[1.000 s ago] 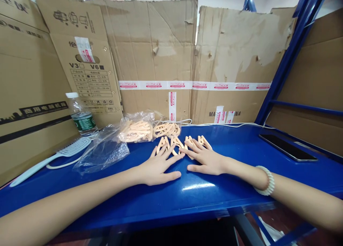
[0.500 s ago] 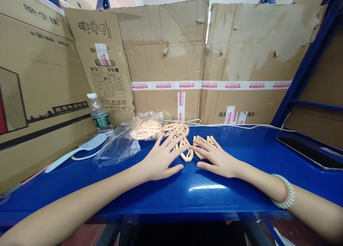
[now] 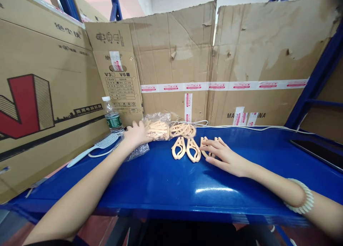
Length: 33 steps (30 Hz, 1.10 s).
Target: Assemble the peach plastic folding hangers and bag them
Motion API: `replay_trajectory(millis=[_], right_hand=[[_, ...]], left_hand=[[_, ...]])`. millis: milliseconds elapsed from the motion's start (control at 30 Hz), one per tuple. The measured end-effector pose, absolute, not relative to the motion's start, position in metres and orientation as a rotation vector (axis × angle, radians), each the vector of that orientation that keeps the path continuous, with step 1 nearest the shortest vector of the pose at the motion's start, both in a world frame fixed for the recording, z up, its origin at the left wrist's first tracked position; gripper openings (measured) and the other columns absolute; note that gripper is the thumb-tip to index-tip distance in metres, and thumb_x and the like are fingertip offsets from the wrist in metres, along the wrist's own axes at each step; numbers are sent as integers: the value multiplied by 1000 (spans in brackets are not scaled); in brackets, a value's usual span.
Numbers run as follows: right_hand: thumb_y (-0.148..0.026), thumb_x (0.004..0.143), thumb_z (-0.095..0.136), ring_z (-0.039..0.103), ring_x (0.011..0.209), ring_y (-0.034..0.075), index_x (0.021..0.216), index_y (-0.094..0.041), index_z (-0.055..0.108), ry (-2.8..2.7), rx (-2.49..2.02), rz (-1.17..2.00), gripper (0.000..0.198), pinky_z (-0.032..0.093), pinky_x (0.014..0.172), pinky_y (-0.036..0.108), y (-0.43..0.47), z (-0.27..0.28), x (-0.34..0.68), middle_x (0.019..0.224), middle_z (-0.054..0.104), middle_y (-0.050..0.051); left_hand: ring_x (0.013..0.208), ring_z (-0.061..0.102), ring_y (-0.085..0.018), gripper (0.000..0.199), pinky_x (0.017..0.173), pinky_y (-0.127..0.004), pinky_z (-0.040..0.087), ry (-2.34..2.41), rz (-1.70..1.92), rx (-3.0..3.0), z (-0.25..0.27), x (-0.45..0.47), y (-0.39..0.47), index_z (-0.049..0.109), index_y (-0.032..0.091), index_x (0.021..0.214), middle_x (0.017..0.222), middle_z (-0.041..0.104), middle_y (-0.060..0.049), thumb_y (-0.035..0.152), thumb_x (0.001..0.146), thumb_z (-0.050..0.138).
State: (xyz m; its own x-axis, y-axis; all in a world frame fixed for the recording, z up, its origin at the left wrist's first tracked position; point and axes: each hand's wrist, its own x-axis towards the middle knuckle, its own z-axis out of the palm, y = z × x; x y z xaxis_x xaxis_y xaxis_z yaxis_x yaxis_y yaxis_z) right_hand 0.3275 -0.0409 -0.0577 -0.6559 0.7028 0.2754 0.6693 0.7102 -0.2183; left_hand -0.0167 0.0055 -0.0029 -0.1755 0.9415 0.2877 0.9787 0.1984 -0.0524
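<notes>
My left hand [image 3: 136, 134] is over the crumpled clear plastic bag [image 3: 138, 152], its fingers apart, beside a bag of peach plastic pieces [image 3: 158, 129]. I cannot make out whether it presses on the plastic. Two peach folding hangers, folded up, lie side by side in the middle: a left one [image 3: 178, 148] and a right one [image 3: 193, 150]. My right hand [image 3: 223, 156] is open, fingers stretched out over more folded hangers [image 3: 205, 145] just to the right, partly hiding them. Behind the pair sits another bundle of peach hangers [image 3: 183, 130] in clear wrapping.
On the left stand a water bottle [image 3: 113, 115] and a pale blue hairbrush [image 3: 93, 149]. A black phone-like device [image 3: 318, 153] lies at the right. A white cable [image 3: 249, 126] runs along the back, before cardboard walls [image 3: 174, 67]. The blue tabletop [image 3: 166, 189] is glossy.
My left hand has moved left from the hangers to the plastic bags, uncovering two folded hangers. My right hand stays over the right-hand hangers. The view has shifted a little to the left.
</notes>
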Motion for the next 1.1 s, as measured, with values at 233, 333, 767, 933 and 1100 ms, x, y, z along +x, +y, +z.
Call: replay_trajectory(millis=[233,333,767,933,1100], right_hand=[[-50,98,38,39,136,30,129,-28,57,-2503,-1075,127,42,18,114,61,-38,-58,332,144,47,10],[-49,98,39,43,133,29,125,-26,60,-2444,-1066,117,41,27,112,58,-36,-59,333,141,50,11],[-44,90,54,57,116,27,132,-24,50,-1969,-983,427,46,46,101,50,-26,-54,337,123,61,11],[-35,77,72,51,124,28,150,-29,24,-1936,-806,669,88,47,100,51,-14,-62,341,144,43,15],[-26,82,67,52,125,25,145,-29,36,-2126,-604,821,71,41,107,51,-20,-55,341,134,55,11]], left_hand=[[105,65,-37,67,84,-43,52,-2080,-182,-1993,-9,-13,5,33,6,142,118,62,-25,7,77,53],[112,63,-35,72,91,-42,51,-1978,-237,-2019,-4,-10,-3,22,8,148,126,60,-24,2,80,46],[142,33,-24,73,116,-52,31,-519,-746,-2576,5,22,-58,23,30,150,156,34,-8,-3,86,34],[141,35,-23,62,113,-53,35,-187,-796,-2711,-18,37,-59,23,35,147,154,37,-8,6,95,37],[136,44,-25,65,107,-50,43,-274,-898,-2739,-42,44,-44,15,27,151,145,48,-14,23,96,49]])
